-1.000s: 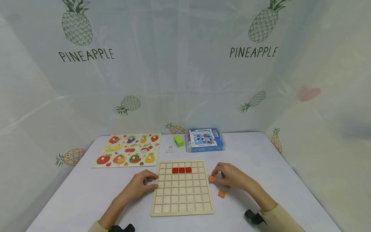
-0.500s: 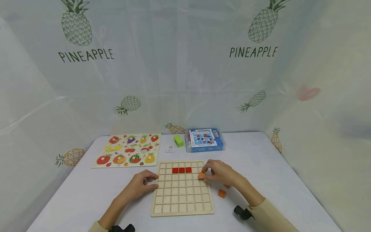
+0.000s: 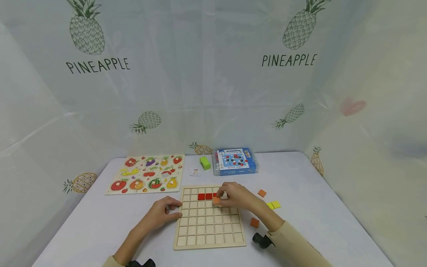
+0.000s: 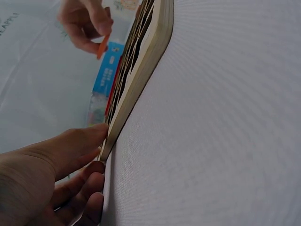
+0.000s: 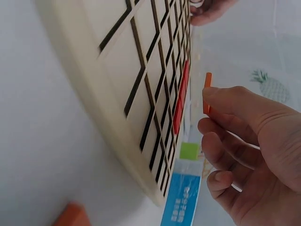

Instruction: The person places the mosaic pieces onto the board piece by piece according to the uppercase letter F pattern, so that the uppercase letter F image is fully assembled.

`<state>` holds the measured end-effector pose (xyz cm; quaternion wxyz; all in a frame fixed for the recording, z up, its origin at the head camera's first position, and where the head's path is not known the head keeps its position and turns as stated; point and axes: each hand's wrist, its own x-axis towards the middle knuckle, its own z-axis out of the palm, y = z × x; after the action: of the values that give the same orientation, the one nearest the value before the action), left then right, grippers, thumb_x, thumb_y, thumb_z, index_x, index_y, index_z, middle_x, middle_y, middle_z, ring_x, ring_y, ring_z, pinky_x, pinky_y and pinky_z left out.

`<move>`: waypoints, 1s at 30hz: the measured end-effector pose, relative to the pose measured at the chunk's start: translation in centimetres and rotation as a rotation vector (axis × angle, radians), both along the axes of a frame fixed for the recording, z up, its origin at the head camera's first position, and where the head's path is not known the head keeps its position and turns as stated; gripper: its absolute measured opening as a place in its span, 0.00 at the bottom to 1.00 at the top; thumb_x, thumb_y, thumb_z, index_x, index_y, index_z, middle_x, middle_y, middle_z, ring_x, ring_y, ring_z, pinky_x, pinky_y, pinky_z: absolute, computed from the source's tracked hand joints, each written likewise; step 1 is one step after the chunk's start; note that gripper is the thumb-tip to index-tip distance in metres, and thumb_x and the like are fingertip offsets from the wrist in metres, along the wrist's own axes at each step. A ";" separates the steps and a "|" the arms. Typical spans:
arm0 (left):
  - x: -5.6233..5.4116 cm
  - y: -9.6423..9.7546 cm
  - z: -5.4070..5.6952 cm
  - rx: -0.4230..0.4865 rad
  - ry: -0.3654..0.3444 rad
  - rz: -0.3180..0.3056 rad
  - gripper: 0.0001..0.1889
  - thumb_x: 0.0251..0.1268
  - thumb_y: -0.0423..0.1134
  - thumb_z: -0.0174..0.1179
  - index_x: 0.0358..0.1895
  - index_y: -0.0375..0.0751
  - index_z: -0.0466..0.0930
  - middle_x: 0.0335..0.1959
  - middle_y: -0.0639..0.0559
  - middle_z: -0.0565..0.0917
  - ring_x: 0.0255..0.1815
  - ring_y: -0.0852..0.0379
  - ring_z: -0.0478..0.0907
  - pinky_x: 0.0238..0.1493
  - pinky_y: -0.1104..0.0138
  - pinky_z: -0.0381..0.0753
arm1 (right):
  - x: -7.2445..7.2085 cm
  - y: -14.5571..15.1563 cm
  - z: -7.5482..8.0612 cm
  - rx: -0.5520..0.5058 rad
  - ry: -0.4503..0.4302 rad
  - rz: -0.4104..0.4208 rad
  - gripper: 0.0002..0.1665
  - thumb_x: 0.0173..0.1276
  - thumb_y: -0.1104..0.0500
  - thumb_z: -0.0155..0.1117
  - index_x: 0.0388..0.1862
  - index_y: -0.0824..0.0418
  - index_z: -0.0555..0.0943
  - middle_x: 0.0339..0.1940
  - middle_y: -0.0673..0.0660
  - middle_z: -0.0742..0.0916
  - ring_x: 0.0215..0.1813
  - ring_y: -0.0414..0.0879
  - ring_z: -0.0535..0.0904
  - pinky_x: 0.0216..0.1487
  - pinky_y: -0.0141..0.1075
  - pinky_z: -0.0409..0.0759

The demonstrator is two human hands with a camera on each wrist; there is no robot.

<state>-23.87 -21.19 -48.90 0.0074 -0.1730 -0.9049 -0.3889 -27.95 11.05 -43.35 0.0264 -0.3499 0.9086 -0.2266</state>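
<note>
A wooden grid board (image 3: 210,230) lies on the table, with red square tiles (image 3: 201,197) in a row near its far side. My right hand (image 3: 235,196) pinches an orange square tile (image 3: 216,200) between thumb and finger, held over the board just on the near side of the rightmost red tile. In the right wrist view that tile (image 5: 207,92) stands edge-on, apart from the board. My left hand (image 3: 163,212) touches the board's left edge with spread thumb and fingertips; the left wrist view shows its thumb (image 4: 96,134) against the rim.
Loose orange tiles (image 3: 262,193) and yellow tiles (image 3: 275,204) lie right of the board, partly behind the right forearm. Beyond the board are a fruit puzzle (image 3: 150,174), a green block (image 3: 205,163), a small white card (image 3: 195,172) and a blue box (image 3: 235,161).
My right hand has carried the orange tile leftward from beside the board to over its upper part. Yellow tiles and another orange tile have come into sight. My left hand stays put.
</note>
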 end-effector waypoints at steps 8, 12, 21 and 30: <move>-0.1 -0.1 -0.2 0.008 0.008 -0.008 0.17 0.54 0.45 0.73 0.46 0.46 0.86 0.39 0.56 0.82 0.39 0.59 0.75 0.36 0.74 0.73 | -0.4 -2.5 -0.7 0.018 -0.003 0.020 0.11 0.62 0.54 0.72 0.41 0.56 0.87 0.39 0.51 0.87 0.42 0.43 0.81 0.43 0.30 0.78; -0.2 -0.2 -0.3 0.009 0.010 -0.010 0.16 0.53 0.46 0.73 0.45 0.47 0.86 0.39 0.56 0.82 0.38 0.60 0.75 0.35 0.74 0.73 | -0.7 -3.4 -1.2 0.031 -0.011 0.026 0.10 0.63 0.53 0.71 0.41 0.56 0.87 0.39 0.49 0.87 0.42 0.41 0.81 0.43 0.29 0.78; -0.2 -0.1 0.0 -0.002 0.000 0.000 0.16 0.53 0.46 0.73 0.45 0.47 0.86 0.39 0.56 0.82 0.39 0.60 0.74 0.36 0.74 0.72 | -0.9 -4.4 -1.6 0.076 -0.006 0.007 0.09 0.63 0.53 0.70 0.40 0.53 0.87 0.36 0.45 0.85 0.36 0.34 0.75 0.41 0.27 0.75; -0.1 0.0 0.2 -0.004 -0.003 0.004 0.16 0.53 0.45 0.73 0.46 0.46 0.86 0.39 0.55 0.82 0.39 0.59 0.74 0.36 0.74 0.72 | -0.8 -5.2 -1.6 0.083 0.015 0.015 0.10 0.64 0.52 0.70 0.42 0.54 0.87 0.37 0.46 0.85 0.38 0.36 0.78 0.42 0.28 0.76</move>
<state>-23.93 -21.16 -48.75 0.0063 -0.1708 -0.9060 -0.3871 -28.72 5.81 -44.91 0.0360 -0.3571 0.9147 -0.1857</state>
